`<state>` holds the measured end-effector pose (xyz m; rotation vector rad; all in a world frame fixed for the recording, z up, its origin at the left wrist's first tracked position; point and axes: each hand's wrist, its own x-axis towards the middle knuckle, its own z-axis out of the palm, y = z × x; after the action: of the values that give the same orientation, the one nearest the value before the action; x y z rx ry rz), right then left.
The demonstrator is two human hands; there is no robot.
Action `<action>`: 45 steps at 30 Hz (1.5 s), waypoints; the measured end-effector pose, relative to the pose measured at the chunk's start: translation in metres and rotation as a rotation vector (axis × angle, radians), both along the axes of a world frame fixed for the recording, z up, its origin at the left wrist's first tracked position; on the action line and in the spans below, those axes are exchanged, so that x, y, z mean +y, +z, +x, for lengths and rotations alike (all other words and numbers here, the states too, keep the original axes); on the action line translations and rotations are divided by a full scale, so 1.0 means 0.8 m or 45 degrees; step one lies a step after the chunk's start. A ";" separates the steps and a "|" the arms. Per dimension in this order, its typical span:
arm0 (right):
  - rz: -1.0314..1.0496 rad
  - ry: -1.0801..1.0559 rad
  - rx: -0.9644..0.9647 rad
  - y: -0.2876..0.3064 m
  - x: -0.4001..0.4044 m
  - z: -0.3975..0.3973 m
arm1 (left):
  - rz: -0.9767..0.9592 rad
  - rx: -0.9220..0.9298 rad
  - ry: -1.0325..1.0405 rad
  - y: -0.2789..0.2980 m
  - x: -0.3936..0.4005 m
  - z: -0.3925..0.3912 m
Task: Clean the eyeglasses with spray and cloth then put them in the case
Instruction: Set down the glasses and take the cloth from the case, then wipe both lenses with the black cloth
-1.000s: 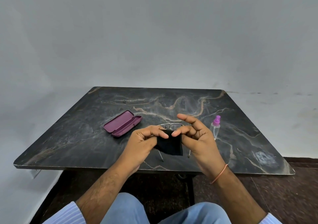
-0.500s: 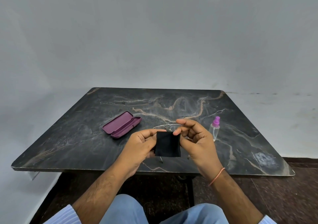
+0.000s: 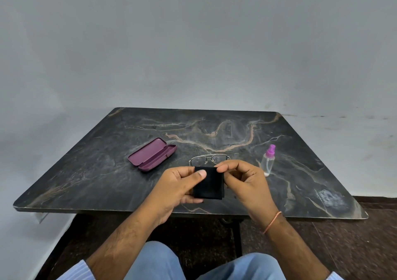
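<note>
A small black cloth (image 3: 211, 184) hangs folded between both hands above the near part of the table. My left hand (image 3: 178, 185) pinches its upper left corner with the thumb on top. My right hand (image 3: 245, 178) pinches the upper right corner. Thin metal-framed eyeglasses (image 3: 209, 159) rest on the table just beyond the hands, their lower part hidden by the cloth and fingers. A purple glasses case (image 3: 151, 154) lies open to the left. At the right stands a clear spray bottle with a pink top (image 3: 268, 160).
The dark marble table (image 3: 107, 172) has its front edge close to my knees and a grey wall behind it. Dark floor shows at the right of the table.
The cloth has been spread from a bunched fold into a flat square held at both top corners. My right fingers have curled in. The glasses, case and bottle have stayed put.
</note>
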<state>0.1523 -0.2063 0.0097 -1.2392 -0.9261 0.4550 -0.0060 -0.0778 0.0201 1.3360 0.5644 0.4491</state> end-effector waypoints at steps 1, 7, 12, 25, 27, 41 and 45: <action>-0.017 0.000 0.027 0.001 -0.001 -0.002 | 0.032 0.006 0.017 -0.002 0.001 0.000; -0.168 0.193 0.464 0.000 -0.009 -0.017 | 0.202 -0.019 0.048 -0.008 0.004 -0.002; -0.236 0.152 0.451 -0.011 -0.007 -0.034 | 0.341 -0.020 0.021 -0.011 0.003 -0.001; -0.134 -0.126 0.632 -0.016 -0.033 -0.016 | 1.659 0.325 0.103 -0.069 0.122 0.012; -0.127 -0.132 0.614 -0.014 -0.041 -0.013 | 1.713 0.292 0.101 -0.073 0.127 0.020; -0.138 -0.134 0.600 -0.017 -0.066 -0.008 | 1.857 -0.066 0.187 -0.067 0.137 0.062; -0.164 -0.139 0.638 -0.021 -0.067 -0.016 | 1.763 -0.092 0.224 -0.054 0.134 0.068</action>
<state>0.1396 -0.2596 -0.0071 -1.2064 -0.4065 0.7065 0.0481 0.0296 -0.0232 2.5653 0.2597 1.1356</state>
